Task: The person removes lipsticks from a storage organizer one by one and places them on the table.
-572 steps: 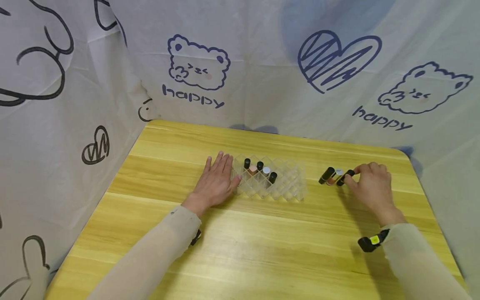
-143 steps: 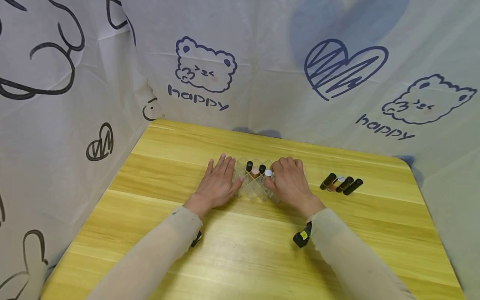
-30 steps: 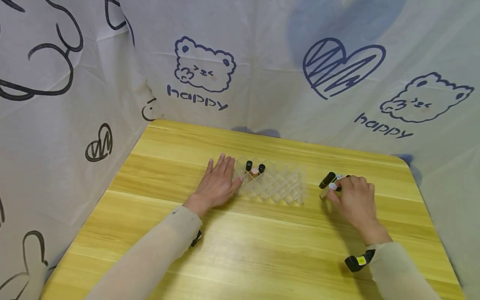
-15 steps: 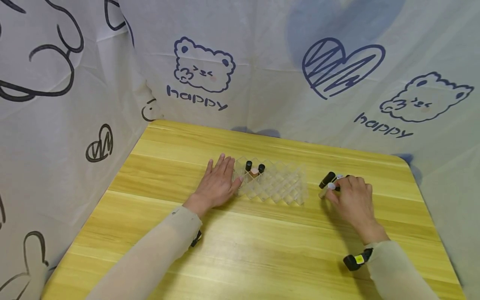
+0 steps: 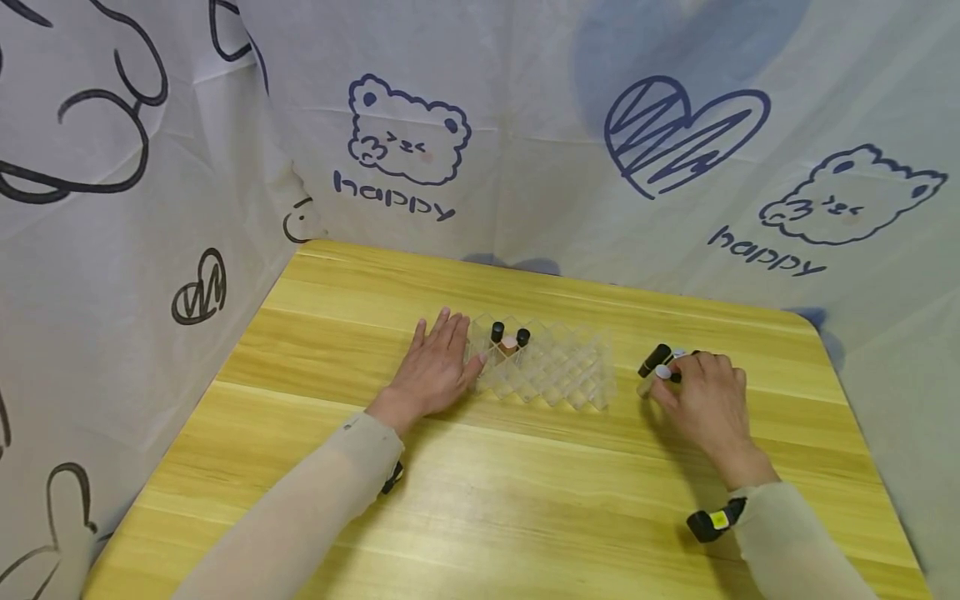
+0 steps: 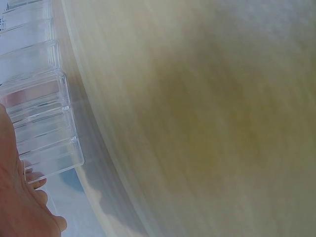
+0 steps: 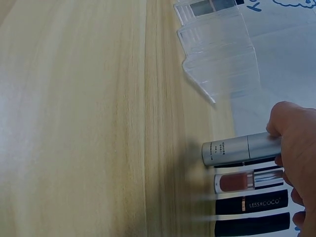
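Note:
My right hand (image 5: 708, 404) pinches a silver lipstick tube (image 7: 237, 149) by its capped end, with the tube lying at a slant. Close beside it lie a lip gloss (image 7: 235, 182) and black lipsticks (image 7: 254, 203), partly covered by the hand in the head view. My left hand (image 5: 433, 367) lies flat, fingers spread, against the left end of a clear lipstick holder (image 5: 558, 367) with diamond-shaped slots. Two black-capped tubes (image 5: 498, 332) and a pink-capped tube (image 5: 508, 345) stand in that holder's left part.
The wooden table (image 5: 480, 500) carries everything. A white printed cloth (image 5: 525, 208) hangs behind it and at both sides. Between the holder and the lipstick row is a gap of bare wood.
Since several seconds ago, the silver tube has left the holder and moved right, beside the row. Earlier, a black-capped tube also left the holder. Over the last second, hardly anything moves.

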The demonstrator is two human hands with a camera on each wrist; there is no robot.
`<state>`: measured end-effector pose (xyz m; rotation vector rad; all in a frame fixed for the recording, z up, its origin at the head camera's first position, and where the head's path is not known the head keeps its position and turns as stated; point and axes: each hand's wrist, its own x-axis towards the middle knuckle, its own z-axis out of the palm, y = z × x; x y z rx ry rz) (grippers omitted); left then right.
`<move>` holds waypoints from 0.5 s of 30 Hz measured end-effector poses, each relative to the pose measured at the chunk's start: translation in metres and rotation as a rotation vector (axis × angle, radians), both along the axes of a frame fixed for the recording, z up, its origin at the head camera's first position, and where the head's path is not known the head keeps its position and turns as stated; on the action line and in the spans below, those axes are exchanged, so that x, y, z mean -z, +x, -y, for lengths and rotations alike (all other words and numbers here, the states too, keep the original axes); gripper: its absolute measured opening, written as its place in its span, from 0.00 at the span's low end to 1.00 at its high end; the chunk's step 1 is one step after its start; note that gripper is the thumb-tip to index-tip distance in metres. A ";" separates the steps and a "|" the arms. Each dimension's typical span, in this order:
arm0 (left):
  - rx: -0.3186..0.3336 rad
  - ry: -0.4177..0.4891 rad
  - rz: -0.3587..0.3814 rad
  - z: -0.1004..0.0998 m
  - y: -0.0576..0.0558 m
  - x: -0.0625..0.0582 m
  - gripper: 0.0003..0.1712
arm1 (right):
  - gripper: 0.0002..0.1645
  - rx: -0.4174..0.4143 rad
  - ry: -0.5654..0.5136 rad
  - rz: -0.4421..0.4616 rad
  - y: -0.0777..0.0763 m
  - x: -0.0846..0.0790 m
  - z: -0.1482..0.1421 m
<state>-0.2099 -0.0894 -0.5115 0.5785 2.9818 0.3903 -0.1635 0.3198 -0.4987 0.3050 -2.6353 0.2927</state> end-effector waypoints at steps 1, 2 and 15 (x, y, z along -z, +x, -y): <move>0.000 -0.001 0.000 0.000 0.000 0.000 0.46 | 0.17 -0.001 0.001 -0.005 0.000 0.000 0.000; 0.000 -0.001 0.000 0.000 0.000 0.001 0.46 | 0.17 -0.001 0.003 -0.015 0.000 0.000 0.000; 0.008 -0.008 -0.008 -0.001 0.000 0.001 0.46 | 0.19 -0.094 -0.024 -0.102 -0.012 -0.031 0.043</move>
